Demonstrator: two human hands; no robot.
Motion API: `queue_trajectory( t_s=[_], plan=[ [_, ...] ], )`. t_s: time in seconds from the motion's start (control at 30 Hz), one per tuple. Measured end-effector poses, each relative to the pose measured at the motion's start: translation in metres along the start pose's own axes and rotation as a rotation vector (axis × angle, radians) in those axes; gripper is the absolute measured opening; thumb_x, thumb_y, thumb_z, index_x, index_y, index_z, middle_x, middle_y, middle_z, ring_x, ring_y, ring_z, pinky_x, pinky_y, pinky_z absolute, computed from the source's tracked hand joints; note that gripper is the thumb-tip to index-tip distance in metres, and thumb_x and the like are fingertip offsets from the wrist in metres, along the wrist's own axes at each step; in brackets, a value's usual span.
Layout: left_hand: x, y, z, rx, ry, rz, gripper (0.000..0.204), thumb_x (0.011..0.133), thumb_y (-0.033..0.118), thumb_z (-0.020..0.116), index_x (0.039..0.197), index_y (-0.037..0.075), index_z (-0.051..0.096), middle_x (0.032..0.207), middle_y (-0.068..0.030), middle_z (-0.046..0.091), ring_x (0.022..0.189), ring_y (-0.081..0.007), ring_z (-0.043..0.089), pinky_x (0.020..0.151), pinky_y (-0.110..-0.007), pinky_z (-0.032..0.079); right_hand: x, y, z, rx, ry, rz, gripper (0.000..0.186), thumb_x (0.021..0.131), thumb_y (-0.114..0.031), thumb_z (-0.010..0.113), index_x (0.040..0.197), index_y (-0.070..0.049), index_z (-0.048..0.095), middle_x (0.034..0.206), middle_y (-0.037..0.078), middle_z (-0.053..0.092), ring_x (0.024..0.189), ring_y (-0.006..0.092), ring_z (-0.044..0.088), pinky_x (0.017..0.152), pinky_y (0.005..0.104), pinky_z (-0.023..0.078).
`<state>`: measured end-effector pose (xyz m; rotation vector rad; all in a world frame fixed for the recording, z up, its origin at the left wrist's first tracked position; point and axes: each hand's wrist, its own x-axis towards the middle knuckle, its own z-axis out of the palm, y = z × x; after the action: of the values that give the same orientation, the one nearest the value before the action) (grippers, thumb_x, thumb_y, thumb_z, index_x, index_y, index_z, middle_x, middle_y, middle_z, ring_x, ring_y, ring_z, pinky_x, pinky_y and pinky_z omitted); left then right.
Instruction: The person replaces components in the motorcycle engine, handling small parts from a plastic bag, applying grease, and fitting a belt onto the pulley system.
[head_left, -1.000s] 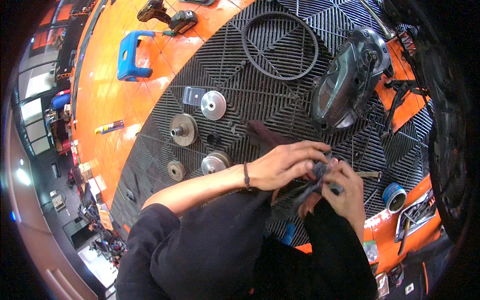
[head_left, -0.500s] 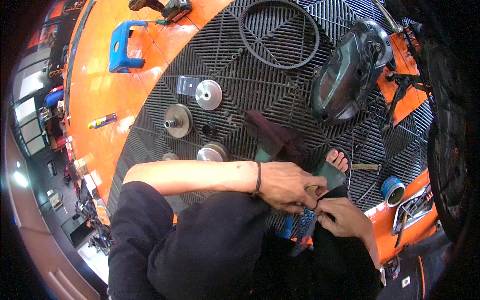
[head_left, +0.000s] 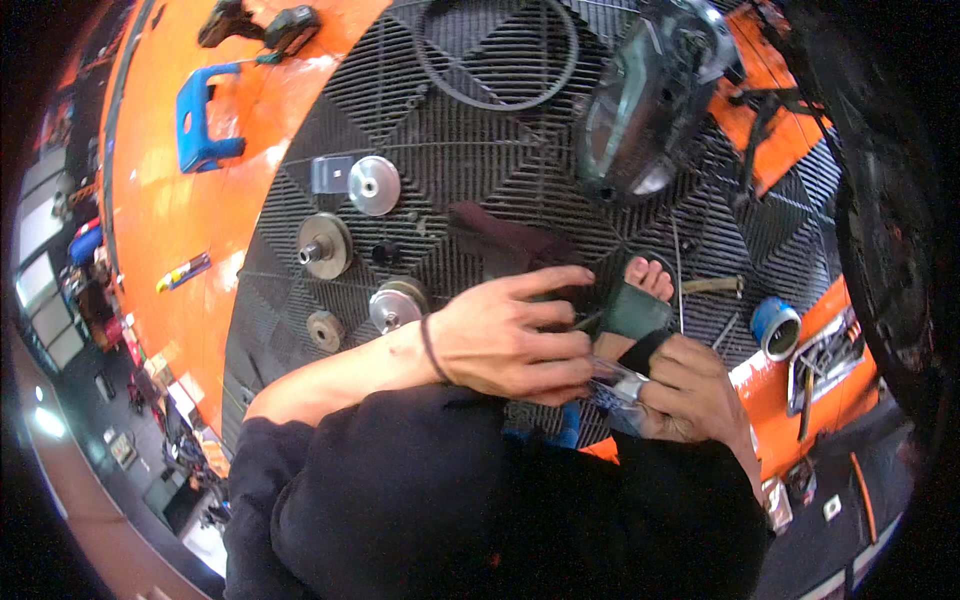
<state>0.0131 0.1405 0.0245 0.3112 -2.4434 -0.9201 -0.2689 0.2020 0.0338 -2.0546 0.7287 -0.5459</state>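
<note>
My left hand is above the dark mat with its fingers apart, the lower ones at the edge of a crinkled clear plastic bag; its thumb is hidden. My right hand has its fingers curled on that bag, which holds something bluish that I cannot make out. Just beyond my hands is a foot in a dark sandal, toes showing. A dark maroon cloth lies above my left hand. Metal pulley discs and a small black ring lie left of the cloth.
A belt and dark casing lie on the ribbed mat. A blue stool and power drill are on orange flooring. A blue can and metal tray of tools are at right. A black vehicle body borders the right.
The view has shifted. My left hand has lifted and spread its fingers from their bunched pose at the bag; my right hand has stayed on the bag, whose clear plastic now shows between them.
</note>
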Motion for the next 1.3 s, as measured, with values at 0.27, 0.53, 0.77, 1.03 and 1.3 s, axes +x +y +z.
queue_trajectory(
  t_s=[0.27, 0.53, 0.77, 1.03, 1.3],
  plan=[
    [-0.011, -0.009, -0.012, -0.193, 0.175, -0.334, 0.021, 0.077, 0.021, 0.077, 0.089, 0.007, 0.068, 0.109, -0.0138, 0.071, 0.102, -0.0292, 0.072, 0.106, -0.054, 0.050, 0.036, 0.017, 0.015, 0.099, 0.221, 0.039, 0.011, 0.081, -0.012, 0.071, 0.089, -0.005, 0.066, 0.095, 0.010, 0.065, 0.086, 0.0276, 0.065, 0.071, 0.0389, 0.053],
    [-0.026, -0.008, 0.026, -1.426, 0.388, -1.017, 0.063, 0.102, 0.023, 0.066, 0.152, -0.001, 0.037, 0.143, -0.0152, 0.054, 0.125, -0.0219, 0.059, 0.097, -0.035, 0.056, 0.050, 0.036, 0.031, 0.489, 0.568, 0.343, 0.004, 0.088, -0.001, 0.072, 0.092, 0.000, 0.071, 0.101, 0.011, 0.075, 0.085, 0.0219, 0.072, 0.076, 0.0329, 0.058],
    [-0.003, -0.014, 0.009, -0.754, 0.418, -1.077, 0.045, 0.093, 0.011, 0.077, 0.132, -0.003, 0.059, 0.114, -0.0068, 0.070, 0.097, -0.0106, 0.067, 0.085, -0.028, 0.058, 0.040, 0.079, 0.063, 1.443, 0.658, 0.448, 0.069, 0.092, 0.010, 0.052, 0.156, -0.010, 0.035, 0.135, 0.017, 0.061, 0.119, 0.0211, 0.064, 0.102, 0.0363, 0.053],
    [0.031, -0.003, -0.013, -0.248, 0.233, -0.990, 0.034, 0.081, 0.012, 0.087, 0.110, 0.000, 0.073, 0.088, -0.0055, 0.073, 0.077, -0.0090, 0.067, 0.072, -0.027, 0.056, 0.063, 0.090, 0.076, 1.866, 0.526, 0.647, 0.057, 0.107, -0.047, 0.040, 0.139, -0.003, 0.055, 0.122, 0.016, 0.069, 0.113, 0.0272, 0.066, 0.103, 0.0457, 0.051],
    [0.027, -0.016, 0.024, -0.043, 0.087, -0.913, 0.060, 0.087, 0.024, 0.079, 0.137, 0.004, 0.053, 0.115, -0.0190, 0.061, 0.097, -0.0386, 0.068, 0.084, -0.046, 0.058, 0.061, 0.086, 0.091, 1.761, 0.775, 0.968, 0.052, 0.110, -0.049, 0.037, 0.123, -0.006, 0.063, 0.109, 0.010, 0.071, 0.103, 0.0250, 0.069, 0.093, 0.0408, 0.056]
  ],
)
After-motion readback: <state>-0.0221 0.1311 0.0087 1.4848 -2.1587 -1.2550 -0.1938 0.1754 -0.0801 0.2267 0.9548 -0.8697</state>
